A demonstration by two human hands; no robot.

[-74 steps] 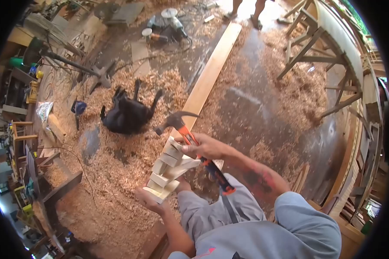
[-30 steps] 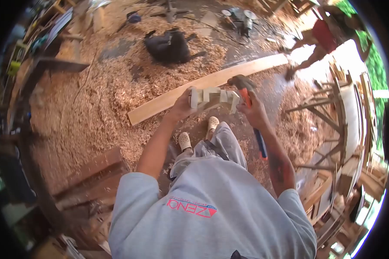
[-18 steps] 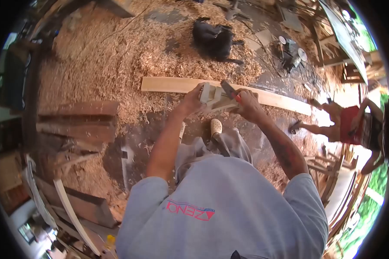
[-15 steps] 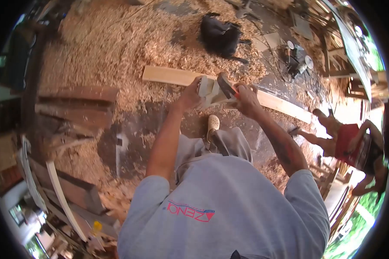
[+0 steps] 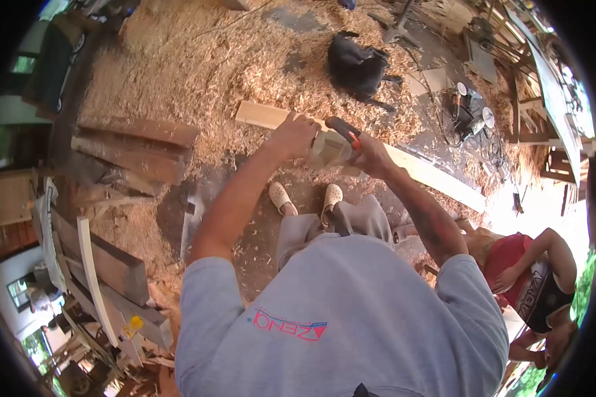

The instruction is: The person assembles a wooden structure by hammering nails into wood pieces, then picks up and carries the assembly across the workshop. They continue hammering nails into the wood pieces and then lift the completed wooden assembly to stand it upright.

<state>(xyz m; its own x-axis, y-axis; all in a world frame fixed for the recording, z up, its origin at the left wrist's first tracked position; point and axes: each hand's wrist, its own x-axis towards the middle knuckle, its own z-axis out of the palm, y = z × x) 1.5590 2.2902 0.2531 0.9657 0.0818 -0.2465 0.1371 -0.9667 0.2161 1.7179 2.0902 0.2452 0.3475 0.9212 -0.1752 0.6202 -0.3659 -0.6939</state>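
Note:
Both hands hold a pale power planer [image 5: 331, 148] with a black rear handle and an orange-red trigger area. My left hand [image 5: 294, 136] is closed over its left end, fingers partly hidden. My right hand [image 5: 375, 156] is wrapped round the handle. Behind and beneath the tool runs a long, light wooden board [image 5: 437, 177], extending out on both sides. Whether the planer's sole touches the board is hidden. My feet in cream clogs [image 5: 333, 196] stand on the near side.
Wood shavings [image 5: 198, 73] cover the floor. A black dog [image 5: 356, 66] lies beyond the board. Dark planks [image 5: 139, 155] are at left, a machine [image 5: 471, 114] with a cable at right. Another person in red and black [image 5: 520, 264] is close on my right.
My left hand has moved from the planer's side to over its left end. Both my clogs now show, where one did before. The other person at right appears nearer.

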